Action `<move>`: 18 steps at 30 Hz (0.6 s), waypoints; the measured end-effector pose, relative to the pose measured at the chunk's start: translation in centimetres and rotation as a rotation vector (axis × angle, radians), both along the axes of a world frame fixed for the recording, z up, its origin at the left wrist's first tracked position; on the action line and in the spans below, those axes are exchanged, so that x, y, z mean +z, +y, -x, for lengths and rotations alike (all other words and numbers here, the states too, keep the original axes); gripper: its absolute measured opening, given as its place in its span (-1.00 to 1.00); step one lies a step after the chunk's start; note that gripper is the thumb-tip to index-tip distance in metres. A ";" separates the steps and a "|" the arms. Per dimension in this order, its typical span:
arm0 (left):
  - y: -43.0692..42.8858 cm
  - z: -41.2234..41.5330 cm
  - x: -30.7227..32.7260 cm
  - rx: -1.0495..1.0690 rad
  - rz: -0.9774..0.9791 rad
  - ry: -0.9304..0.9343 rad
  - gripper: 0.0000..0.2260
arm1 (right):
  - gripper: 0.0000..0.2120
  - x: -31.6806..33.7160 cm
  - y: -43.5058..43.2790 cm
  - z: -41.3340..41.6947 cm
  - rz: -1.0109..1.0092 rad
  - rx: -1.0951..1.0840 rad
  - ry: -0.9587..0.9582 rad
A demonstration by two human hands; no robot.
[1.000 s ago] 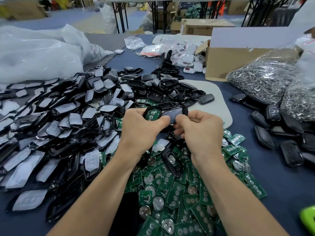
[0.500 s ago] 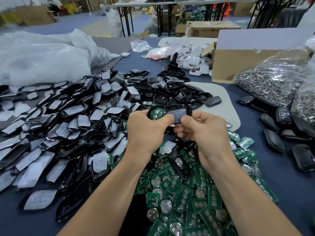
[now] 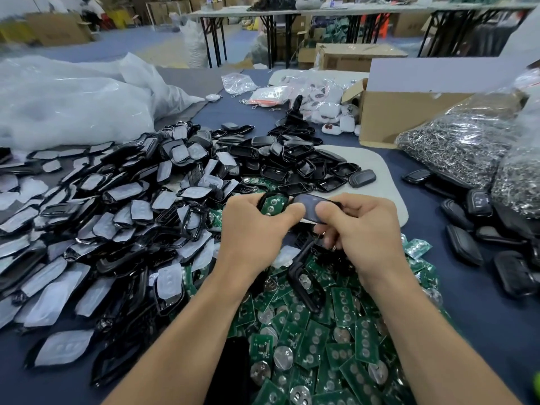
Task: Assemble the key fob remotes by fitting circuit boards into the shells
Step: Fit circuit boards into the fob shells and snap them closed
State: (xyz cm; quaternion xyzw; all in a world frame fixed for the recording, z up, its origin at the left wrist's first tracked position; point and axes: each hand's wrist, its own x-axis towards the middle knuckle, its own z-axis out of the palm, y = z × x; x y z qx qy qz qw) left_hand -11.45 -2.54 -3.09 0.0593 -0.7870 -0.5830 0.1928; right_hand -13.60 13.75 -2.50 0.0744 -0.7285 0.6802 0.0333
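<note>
Above the table, my left hand (image 3: 257, 226) grips a black shell half with a green circuit board (image 3: 271, 203) seated in it. My right hand (image 3: 359, 229) pinches a second black shell piece (image 3: 309, 203) with a grey pad, held against the first, thumbs meeting between them. Under my forearms lies a heap of green circuit boards (image 3: 315, 340) with coin cells. An empty black shell frame (image 3: 304, 285) rests on top of that heap. A large pile of black shells with grey button pads (image 3: 111, 217) spreads to the left.
More empty black shells (image 3: 298, 162) lie on a white board (image 3: 388, 182) behind my hands. Closed black fobs (image 3: 479, 229) sit at the right, beside bags of metal rings (image 3: 458, 144). A cardboard box (image 3: 409, 112) and white plastic bags (image 3: 73, 100) stand at the back.
Both hands stay together on the two shell pieces with only slight finger shifts. The view has tilted up a little, showing more of the room.
</note>
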 end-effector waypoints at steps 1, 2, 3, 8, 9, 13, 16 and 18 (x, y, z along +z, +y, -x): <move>-0.1 0.2 0.0 0.005 -0.061 0.002 -0.63 | -0.78 0.1 -0.1 -0.1 0.091 -0.012 -0.037; -0.1 0.3 0.1 0.005 -0.111 -0.003 -0.61 | -0.75 0.1 -0.3 -0.2 0.145 -0.011 -0.069; -0.2 0.4 0.2 0.005 -0.147 -0.008 -0.58 | -0.74 0.1 -0.4 -0.3 0.159 0.002 -0.088; -0.3 0.5 0.4 0.053 -0.207 -0.005 -0.67 | -0.81 0.6 -0.7 -0.7 0.081 0.156 -0.118; -0.6 0.6 0.4 0.043 -0.216 -0.005 -0.69 | -0.84 0.8 -0.8 -0.8 0.100 0.177 -0.147; -1.2 0.5 0.7 -0.074 -0.241 -0.019 -0.70 | -0.62 1.0 0.3 0.0 0.334 0.277 -0.426; -0.9 0.1 1.3 -0.115 -0.249 -0.035 -0.83 | -0.57 0.9 1.0 0.1 0.376 0.424 -0.539; -0.9 0.1 1.5 -0.156 -0.272 -0.022 -0.81 | -0.62 0.7 1.0 0.0 0.388 0.479 -0.557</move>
